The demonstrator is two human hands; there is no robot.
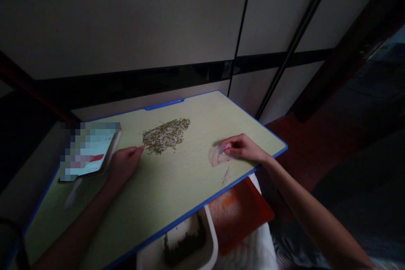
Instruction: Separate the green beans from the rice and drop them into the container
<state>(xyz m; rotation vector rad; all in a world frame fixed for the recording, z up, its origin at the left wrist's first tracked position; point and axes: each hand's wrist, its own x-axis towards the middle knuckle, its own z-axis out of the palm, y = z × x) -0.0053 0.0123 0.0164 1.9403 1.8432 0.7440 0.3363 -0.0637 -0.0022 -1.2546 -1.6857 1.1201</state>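
My right hand (242,147) pinches a clear pinkish protractor (216,156) by its edge, low over the right part of the yellow-green tabletop (190,181). Close to the near edge lies a small line of pale grains (226,176). A spread heap of small green beans mixed with pale grains (164,136) covers the middle of the table. Just left of that heap, my left hand (125,162) rests with its fingers curled in and its thumb and forefinger together, pointing at the heap's edge. Whatever those fingers hold, if anything, is hidden.
A tablet (98,152), partly blurred out, stands at the left beside my left hand. Below the near blue edge are a white tub (211,228) with dark green contents and an orange tray (243,215) with pale grains. Pale cabinet doors (142,21) rise behind the table.
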